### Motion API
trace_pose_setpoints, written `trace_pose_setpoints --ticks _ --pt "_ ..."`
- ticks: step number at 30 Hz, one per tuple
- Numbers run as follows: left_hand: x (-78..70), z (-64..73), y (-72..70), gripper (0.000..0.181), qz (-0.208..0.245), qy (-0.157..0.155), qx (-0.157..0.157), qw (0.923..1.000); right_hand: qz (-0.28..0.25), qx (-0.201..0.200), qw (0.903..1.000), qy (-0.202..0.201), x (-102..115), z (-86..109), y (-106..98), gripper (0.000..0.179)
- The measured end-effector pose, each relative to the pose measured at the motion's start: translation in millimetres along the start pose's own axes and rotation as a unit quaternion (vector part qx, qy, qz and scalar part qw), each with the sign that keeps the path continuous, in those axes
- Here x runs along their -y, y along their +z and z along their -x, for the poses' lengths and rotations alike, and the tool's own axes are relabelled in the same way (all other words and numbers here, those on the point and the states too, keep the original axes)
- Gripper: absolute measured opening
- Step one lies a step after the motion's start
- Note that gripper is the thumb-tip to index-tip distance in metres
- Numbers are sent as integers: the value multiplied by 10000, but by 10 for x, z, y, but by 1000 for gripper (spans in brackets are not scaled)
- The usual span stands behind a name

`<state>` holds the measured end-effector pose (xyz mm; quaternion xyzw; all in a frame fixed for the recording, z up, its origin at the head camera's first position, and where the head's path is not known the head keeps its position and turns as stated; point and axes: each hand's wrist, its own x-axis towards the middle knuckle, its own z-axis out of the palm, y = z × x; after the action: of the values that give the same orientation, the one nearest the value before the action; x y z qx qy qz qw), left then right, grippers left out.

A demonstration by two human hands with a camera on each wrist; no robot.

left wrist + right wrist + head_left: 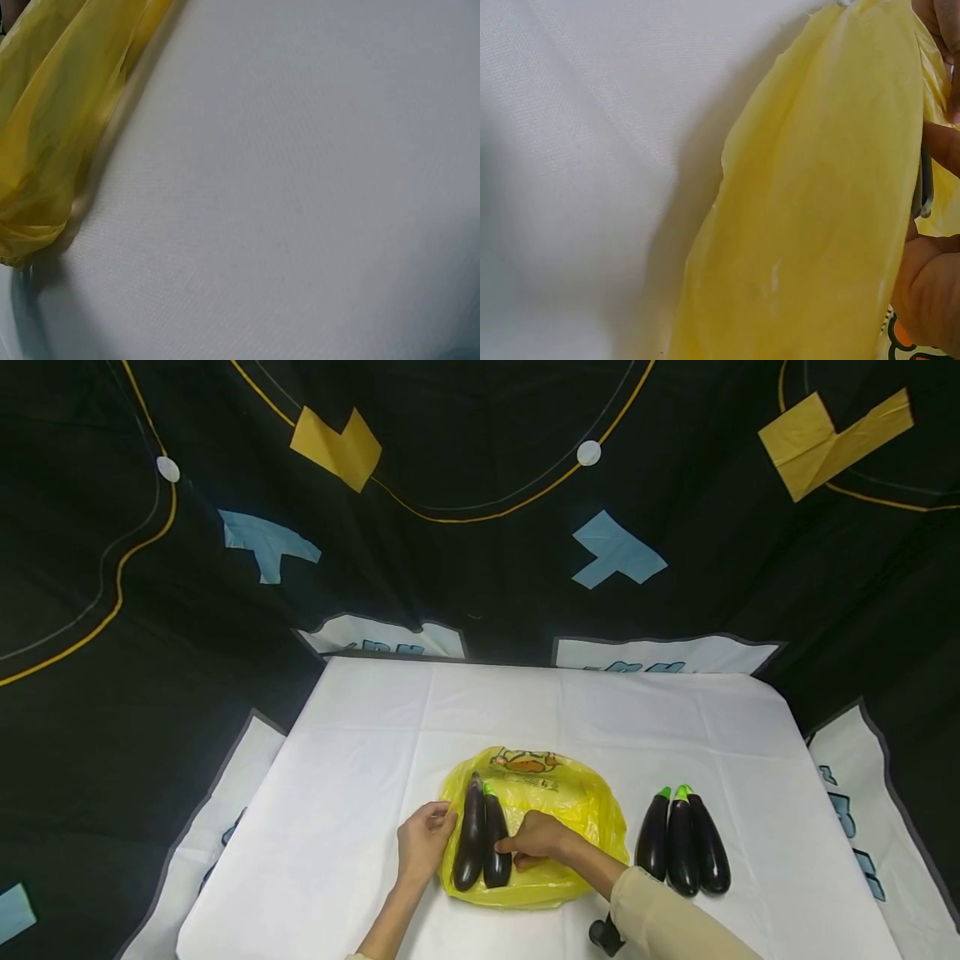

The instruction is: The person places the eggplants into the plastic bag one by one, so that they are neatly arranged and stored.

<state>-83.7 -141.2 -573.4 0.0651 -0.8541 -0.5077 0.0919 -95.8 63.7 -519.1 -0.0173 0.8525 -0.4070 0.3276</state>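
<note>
Two dark eggplants lie side by side in the open mouth of a yellow plastic bag (577, 802), in the middle of the table in the head view. My left hand (426, 845) is at the bag's left edge, its fingertips and thumb pinching the plastic. My right hand (546, 837) reaches in from the right, with finger and thumb at the right-hand eggplant (495, 827), the one with a green stem. The left-hand eggplant (470, 839) lies untouched. In the right wrist view the bag's wall (802, 202) hides most of the right hand's hold.
Three more eggplants (682, 847) lie close together on the white tablecloth (360, 743), right of the bag. A small black object (604, 935) shows beneath the right sleeve (667, 918). Black cloth (465, 585) hangs behind the table.
</note>
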Motion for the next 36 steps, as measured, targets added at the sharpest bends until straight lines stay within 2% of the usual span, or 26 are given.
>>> trace_pose_setpoints --ticks 13,21,26,31,36 --pt "16 10 -4 13 -13 -30 -23 10000 -329 8 9984 -464 -5 88 -215 34" --pt "11 -5 -16 12 -20 -8 -23 10000 -211 -196 9985 -468 11 218 -392 34" --pt "20 -16 -30 12 -6 117 -36 9999 -602 -168 9962 -606 -12 336 -510 30" --pt "22 -23 -40 12 -29 56 -32 10000 -969 -200 9940 -464 -56 467 -652 36" --pt "19 -29 -53 12 40 46 16 10000 -1485 -68 9875 -515 -223 628 -847 42"
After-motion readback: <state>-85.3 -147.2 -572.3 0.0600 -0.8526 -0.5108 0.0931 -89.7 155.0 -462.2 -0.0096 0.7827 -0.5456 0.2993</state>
